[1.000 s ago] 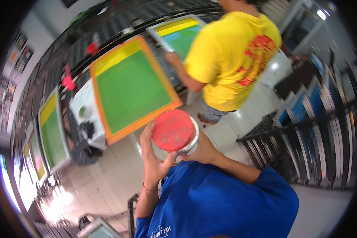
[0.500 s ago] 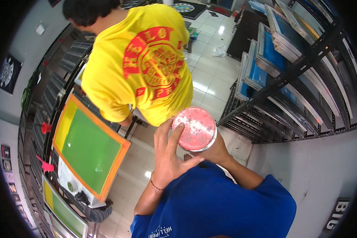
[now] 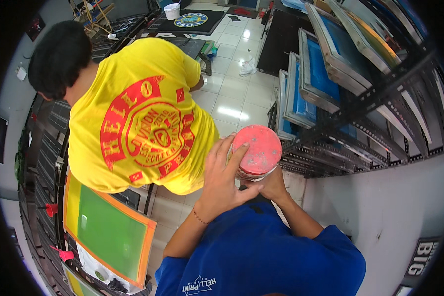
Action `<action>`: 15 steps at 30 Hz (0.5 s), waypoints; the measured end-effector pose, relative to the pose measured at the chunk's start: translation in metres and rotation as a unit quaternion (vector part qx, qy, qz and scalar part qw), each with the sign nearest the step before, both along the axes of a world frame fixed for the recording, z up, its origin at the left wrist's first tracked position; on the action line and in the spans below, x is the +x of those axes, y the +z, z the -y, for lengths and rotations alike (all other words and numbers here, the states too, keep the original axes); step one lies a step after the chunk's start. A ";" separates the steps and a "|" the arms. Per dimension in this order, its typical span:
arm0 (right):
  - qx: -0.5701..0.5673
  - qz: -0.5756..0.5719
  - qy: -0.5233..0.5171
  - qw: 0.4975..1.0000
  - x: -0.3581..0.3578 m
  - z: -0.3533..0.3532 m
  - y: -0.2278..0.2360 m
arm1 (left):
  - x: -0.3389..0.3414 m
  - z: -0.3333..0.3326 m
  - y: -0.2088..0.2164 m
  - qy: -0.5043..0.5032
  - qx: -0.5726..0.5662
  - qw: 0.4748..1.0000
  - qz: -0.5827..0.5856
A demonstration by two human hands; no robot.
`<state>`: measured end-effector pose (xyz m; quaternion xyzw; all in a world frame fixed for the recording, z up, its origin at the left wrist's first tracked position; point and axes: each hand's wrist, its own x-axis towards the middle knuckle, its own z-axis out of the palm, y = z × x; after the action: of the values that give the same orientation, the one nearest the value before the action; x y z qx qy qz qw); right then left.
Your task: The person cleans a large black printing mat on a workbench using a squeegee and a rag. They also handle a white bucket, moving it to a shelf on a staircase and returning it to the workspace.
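I hold a round tub with a scuffed red lid (image 3: 257, 150) in front of my chest, its top tilted up to view. My left hand (image 3: 223, 173) is curved round the tub's left side. Its index finger reaches onto the lid, and the thumb presses low on the side wall. My right hand (image 3: 272, 186) grips the tub from below and behind. Most of its fingers are hidden by the tub. A thin bracelet is on my left wrist.
A person in a yellow shirt (image 3: 143, 118) stands close at the left front, back turned. Below them lies a wooden-framed green printing screen (image 3: 108, 224). To the right, a black metal rack (image 3: 350, 118) holds several framed screens. White floor tiles (image 3: 232, 91) run ahead.
The view has shifted, and the person in yellow now appears farther left and lower. The tub sits a little more to the right in the picture, still in both hands.
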<state>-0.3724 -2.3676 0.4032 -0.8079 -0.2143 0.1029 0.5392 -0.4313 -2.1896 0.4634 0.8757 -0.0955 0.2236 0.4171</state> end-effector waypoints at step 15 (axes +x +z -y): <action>0.148 0.036 0.004 0.988 0.250 -0.076 -0.044 | 0.116 -0.027 -0.021 0.095 -0.149 0.983 -0.044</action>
<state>-0.1222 -2.2917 0.3589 -0.7215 -0.2501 0.0429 0.6442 -0.3154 -2.1622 0.4428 0.8179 0.0406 0.2354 0.5235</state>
